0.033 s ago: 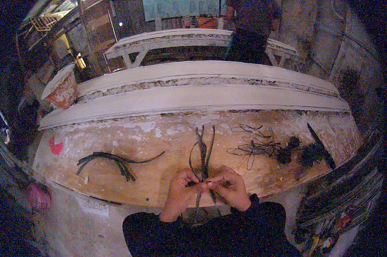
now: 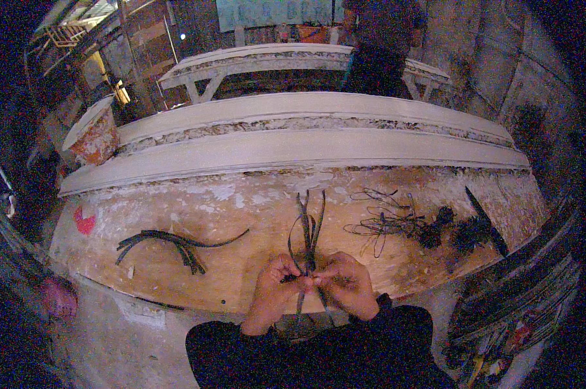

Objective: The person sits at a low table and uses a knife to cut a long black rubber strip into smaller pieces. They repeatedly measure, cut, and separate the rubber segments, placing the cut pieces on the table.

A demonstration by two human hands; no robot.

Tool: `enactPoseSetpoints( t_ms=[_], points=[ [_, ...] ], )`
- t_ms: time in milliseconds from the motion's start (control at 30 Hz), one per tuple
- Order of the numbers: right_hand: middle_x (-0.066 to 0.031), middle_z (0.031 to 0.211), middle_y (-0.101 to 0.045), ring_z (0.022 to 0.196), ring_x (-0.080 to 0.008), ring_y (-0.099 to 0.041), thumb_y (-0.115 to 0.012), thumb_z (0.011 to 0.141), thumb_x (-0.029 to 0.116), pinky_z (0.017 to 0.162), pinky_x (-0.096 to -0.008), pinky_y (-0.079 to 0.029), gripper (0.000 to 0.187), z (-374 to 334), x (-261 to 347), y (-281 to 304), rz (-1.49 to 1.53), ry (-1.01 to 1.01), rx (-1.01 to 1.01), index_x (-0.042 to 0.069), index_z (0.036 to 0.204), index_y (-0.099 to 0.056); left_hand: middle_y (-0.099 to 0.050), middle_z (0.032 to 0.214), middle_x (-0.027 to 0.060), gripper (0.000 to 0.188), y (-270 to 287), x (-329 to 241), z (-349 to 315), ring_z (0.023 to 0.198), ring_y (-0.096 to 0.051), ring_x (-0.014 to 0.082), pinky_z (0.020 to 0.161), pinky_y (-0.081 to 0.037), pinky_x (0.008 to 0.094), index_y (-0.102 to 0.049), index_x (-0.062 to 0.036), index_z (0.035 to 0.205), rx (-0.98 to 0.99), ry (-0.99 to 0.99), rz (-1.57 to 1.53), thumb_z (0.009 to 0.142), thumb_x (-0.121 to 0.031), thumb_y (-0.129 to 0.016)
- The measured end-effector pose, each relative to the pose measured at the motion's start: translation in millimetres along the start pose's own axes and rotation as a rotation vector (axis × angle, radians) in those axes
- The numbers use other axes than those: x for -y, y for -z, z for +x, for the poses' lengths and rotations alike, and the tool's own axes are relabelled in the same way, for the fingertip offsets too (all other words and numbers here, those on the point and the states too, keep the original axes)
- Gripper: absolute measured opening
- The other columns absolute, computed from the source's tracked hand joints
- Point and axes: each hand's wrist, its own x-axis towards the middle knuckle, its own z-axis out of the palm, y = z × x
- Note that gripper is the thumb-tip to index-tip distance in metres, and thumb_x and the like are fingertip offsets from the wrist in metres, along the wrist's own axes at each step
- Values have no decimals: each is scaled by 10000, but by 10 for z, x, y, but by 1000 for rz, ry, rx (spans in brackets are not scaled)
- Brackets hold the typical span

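Dark flat strips [image 2: 311, 235] stand in a narrow bundle between my hands, their upper ends fanned over the table and their lower ends hanging past its front edge. My left hand [image 2: 279, 277] pinches the bundle from the left, and a thin loop rises beside its fingertips. From the other side my right hand [image 2: 342, 279] pinches the same spot, fingertips almost touching the left ones. What exactly lies under the fingertips is hidden. To the left lies a loose pile of similar dark strips [image 2: 170, 241]. Thin dark cord loops [image 2: 387, 220] are spread to the right.
Dark clumps [image 2: 471, 233] and a long dark blade-like piece [image 2: 484, 217] lie at the right of the wooden table [image 2: 241, 285]. A red piece [image 2: 84, 222] is at the left. White mouldings [image 2: 319, 144] run behind, beside a stained bucket [image 2: 97, 139]. A person [image 2: 378, 55] stands farther back.
The thin loop at the left of the bundle has narrowed slightly. My fingers have shifted only a little and still pinch the strips.
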Motion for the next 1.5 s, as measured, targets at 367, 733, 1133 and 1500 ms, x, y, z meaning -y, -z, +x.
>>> enactPoseSetpoints(
  t_ms=[367,733,1133,1500],
  points=[
    [-145,1020,-561,859,-248,-553,-550,695,8,726,-326,-439,72,-102,-270,-59,164,4,298,48,751,-568,-486,729,42,312,218,-110,7,663,-547,167,517,-482,307,-406,-63,824,254,255,-124,650,50,-639],
    [-123,935,-574,816,-299,-551,-570,660,-27,680,-351,-457,245,-116,-39,-5,-394,511,112,47,893,-569,-544,845,75,457,85,-250,-73,786,-560,192,693,-481,287,-395,-25,1029,226,117,-56,656,38,-652],
    [-144,901,-554,822,-307,-548,-551,679,-6,706,-356,-461,228,-134,-24,-54,-471,389,18,47,898,-579,-555,824,60,301,71,-13,-81,773,-568,156,692,-486,272,-461,-40,910,38,-200,244,673,52,-622],
    [-53,804,-559,780,-141,-530,-584,769,79,688,-259,-425,104,-85,-26,-44,18,16,25,43,866,-571,-598,793,96,194,-41,3,-141,753,-591,236,675,-483,324,-562,-53,839,-62,-656,737,663,-14,-633]
  ],
)
